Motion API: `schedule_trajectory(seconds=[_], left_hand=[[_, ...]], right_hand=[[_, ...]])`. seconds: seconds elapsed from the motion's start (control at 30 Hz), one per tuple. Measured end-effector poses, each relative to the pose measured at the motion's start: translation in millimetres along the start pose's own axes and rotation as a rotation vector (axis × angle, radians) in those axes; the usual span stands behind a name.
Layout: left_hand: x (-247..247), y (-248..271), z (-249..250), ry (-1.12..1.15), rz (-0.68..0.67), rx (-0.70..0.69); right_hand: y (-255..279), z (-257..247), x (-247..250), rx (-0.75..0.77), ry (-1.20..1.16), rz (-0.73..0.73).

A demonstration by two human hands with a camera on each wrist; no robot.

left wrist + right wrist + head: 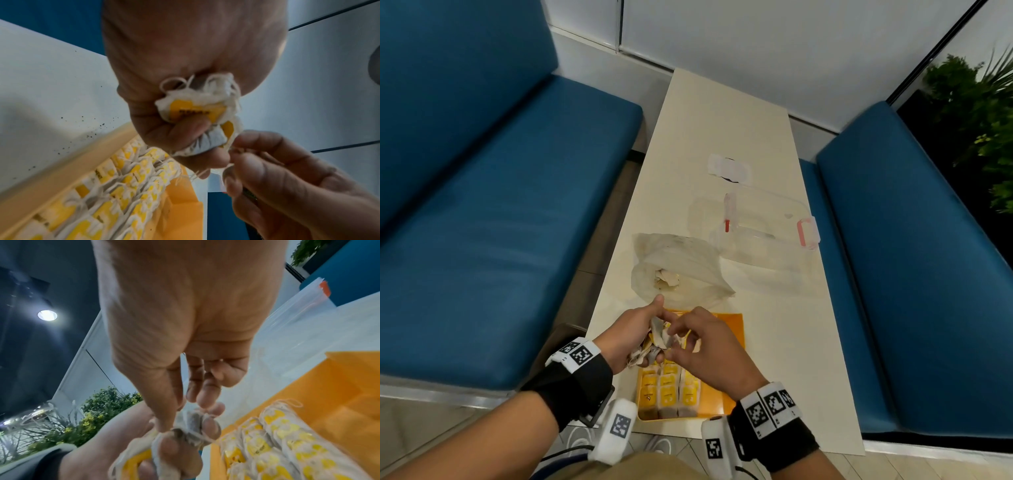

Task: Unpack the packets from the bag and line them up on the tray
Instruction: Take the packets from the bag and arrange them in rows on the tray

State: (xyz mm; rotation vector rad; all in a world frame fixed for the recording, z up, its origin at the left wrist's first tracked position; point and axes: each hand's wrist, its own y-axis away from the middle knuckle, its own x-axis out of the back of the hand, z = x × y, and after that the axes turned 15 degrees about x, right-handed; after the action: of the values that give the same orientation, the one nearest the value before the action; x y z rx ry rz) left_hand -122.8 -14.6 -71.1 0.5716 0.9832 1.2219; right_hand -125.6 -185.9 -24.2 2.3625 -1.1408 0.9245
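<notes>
Here, the left hand (631,337) clutches a bunch of packets (654,344) directly above the orange tray (732,323); the right hand (709,346), just beside, pinches one packet's edge.

Count of tea bags (197,113) bunched in the left hand (631,334) cannot be determined. Print on their yellow tags is blurred, illegible. Both hands cover the orange tray's (732,325) middle; contents of the plastic bag (681,270) are indistinct.
</notes>
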Motion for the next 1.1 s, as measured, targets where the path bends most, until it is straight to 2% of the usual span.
schedule_trajectory(seconds=[0.13, 0.4, 0.47, 0.57, 0.6, 0.73, 0.87, 0.97, 1.1], left_hand=[[-2.6, -0.5, -0.1, 0.034, -0.018, -0.024], [2.2, 2.8, -3.5, -0.041, -0.051, -0.036], [6.2, 3.5, -4.6, -0.081, -0.028, -0.037], [11.2, 4.8, -5.1, -0.16, 0.013, -0.097], [11.8, 4.5, -4.9, -0.19, 0.021, -0.123], [11.0, 1.4, -5.1, -0.316, 0.093, -0.205], [1.8, -2.6, -5.5, -0.539, 0.158, -0.328], [-6.7, -5.4, -4.4, -0.614, 0.139, -0.375], [-11.5, -9.2, -1.4, -0.659, 0.244, -0.392]], right_hand=[[-2.2, -0.6, -9.8, 0.062, -0.024, 0.035], [-8.2, 2.4, 4.2, 0.042, 0.011, 0.209], [-10.5, 4.7, 17.4, 0.026, 0.083, 0.145], [-14.8, 15.1, 33.2, -0.03, 0.354, -0.079], [-15.2, 18.3, 37.1, -0.053, 0.412, -0.112], [-11.3, 24.8, 46.6, -0.078, 0.466, -0.125], [-8.7, 21.4, 47.1, -0.045, 0.433, -0.154], [-9.5, 16.4, 44.2, -0.006, 0.377, -0.171], [-10.3, 13.3, 40.1, 0.02, 0.297, -0.124]])
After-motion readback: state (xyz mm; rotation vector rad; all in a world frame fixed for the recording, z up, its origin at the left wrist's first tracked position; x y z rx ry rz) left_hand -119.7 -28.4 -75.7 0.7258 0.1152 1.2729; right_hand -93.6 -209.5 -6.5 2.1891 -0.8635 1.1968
